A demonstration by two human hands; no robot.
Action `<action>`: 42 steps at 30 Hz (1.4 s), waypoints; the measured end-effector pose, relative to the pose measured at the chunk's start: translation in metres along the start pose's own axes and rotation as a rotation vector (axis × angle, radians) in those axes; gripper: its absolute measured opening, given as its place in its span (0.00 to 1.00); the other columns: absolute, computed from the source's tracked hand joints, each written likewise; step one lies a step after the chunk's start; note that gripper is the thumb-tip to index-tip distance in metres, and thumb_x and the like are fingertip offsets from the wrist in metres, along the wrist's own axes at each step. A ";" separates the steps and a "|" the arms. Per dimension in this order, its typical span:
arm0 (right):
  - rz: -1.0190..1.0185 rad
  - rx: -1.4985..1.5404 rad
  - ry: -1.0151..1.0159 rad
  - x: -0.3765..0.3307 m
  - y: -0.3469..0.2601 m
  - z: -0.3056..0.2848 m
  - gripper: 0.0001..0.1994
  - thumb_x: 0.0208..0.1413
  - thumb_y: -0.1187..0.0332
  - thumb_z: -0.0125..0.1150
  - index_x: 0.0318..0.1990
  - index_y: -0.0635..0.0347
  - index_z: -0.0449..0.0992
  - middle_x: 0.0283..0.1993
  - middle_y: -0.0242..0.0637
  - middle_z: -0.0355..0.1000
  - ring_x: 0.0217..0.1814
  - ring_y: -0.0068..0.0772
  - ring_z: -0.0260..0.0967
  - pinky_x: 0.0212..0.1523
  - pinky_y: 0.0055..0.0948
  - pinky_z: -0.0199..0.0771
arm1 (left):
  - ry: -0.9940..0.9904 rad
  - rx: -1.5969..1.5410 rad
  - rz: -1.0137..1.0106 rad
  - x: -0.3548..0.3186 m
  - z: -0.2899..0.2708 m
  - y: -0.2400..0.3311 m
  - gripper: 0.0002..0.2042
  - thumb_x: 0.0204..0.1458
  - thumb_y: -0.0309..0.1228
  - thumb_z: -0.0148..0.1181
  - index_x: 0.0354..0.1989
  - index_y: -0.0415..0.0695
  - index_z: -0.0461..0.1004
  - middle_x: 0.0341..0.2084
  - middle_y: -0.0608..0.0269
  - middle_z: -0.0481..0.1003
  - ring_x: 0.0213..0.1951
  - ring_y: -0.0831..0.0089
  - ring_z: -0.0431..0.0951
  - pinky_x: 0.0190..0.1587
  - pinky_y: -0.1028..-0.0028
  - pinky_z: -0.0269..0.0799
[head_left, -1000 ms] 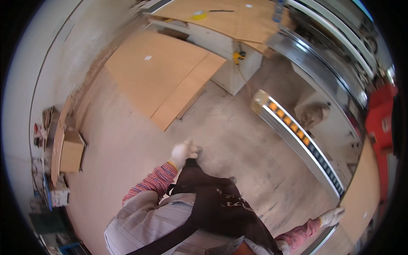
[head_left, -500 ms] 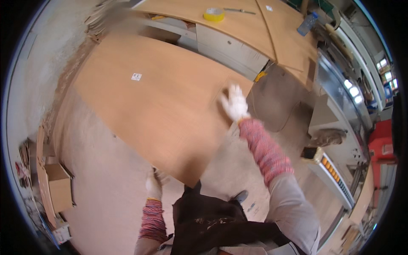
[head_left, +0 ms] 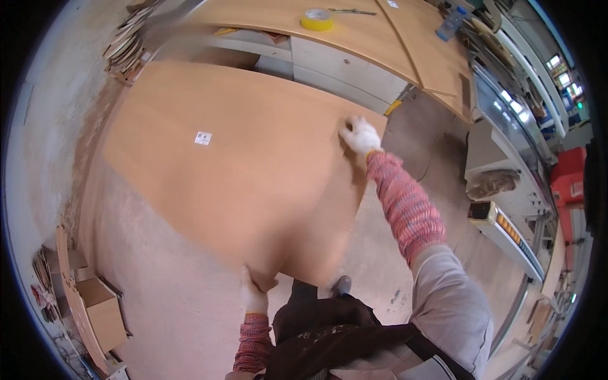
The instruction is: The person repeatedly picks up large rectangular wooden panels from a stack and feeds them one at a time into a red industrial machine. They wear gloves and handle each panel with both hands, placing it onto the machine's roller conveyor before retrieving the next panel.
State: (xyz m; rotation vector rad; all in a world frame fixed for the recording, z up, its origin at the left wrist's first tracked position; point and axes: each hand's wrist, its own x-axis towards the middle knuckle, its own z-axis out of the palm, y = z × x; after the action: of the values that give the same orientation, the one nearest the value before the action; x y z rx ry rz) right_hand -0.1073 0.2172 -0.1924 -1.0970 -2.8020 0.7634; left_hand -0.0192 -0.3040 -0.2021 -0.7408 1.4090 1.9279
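A large brown cardboard sheet (head_left: 240, 171) with a small white label (head_left: 203, 138) spreads in front of me. My left hand (head_left: 253, 290), in a white glove, grips its near edge, thumb on top. Over the sheet's right part is my gloved right hand (head_left: 361, 135), fingers curled in toward the thumb; what they pinch, if anything, is hidden. From that hand toward the near corner runs a darker band on the cardboard; I cannot tell whether it is shadow or a second layer.
Beyond the sheet is a brown-topped bench (head_left: 367, 47) with a yellow tape roll (head_left: 316, 20) and a blue-capped bottle (head_left: 451, 24). A cardboard box (head_left: 101, 313) stands at lower left, stacked cardboard (head_left: 126, 41) by the wall, a machine (head_left: 500, 158) on the right.
My right hand has gone from spread fingers to curled ones, still near the sheet's right side. The sheet's near corner and my left hand have shifted right; the left hand now clearly grips the edge.
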 end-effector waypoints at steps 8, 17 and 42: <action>0.448 1.204 0.128 -0.221 0.001 0.021 0.23 0.64 0.56 0.63 0.56 0.66 0.72 0.54 0.41 0.76 0.53 0.34 0.74 0.53 0.35 0.76 | -0.241 -0.058 -0.118 -0.080 -0.006 -0.046 0.28 0.70 0.55 0.44 0.68 0.47 0.66 0.60 0.54 0.74 0.57 0.56 0.78 0.45 0.48 0.82; -0.140 0.840 0.144 -0.387 0.026 -0.031 0.15 0.62 0.69 0.65 0.53 0.68 0.79 0.51 0.38 0.81 0.49 0.41 0.80 0.51 0.39 0.81 | -0.517 1.072 0.192 -0.125 -0.003 -0.072 0.22 0.70 0.45 0.51 0.61 0.41 0.69 0.51 0.57 0.75 0.46 0.65 0.77 0.51 0.58 0.77; 0.644 0.029 0.716 -0.480 0.190 -0.380 0.26 0.62 0.47 0.57 0.47 0.65 0.81 0.46 0.54 0.79 0.52 0.55 0.76 0.55 0.41 0.73 | -0.155 -0.169 0.407 -0.008 -0.011 0.040 0.33 0.69 0.51 0.46 0.73 0.38 0.59 0.71 0.52 0.63 0.69 0.56 0.65 0.70 0.57 0.63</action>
State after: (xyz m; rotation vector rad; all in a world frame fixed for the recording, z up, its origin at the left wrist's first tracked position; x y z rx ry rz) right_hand 0.4512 0.1901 0.1221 -1.8376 -1.8470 0.3102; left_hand -0.0438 -0.3254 -0.1752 -0.3845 1.3914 2.3828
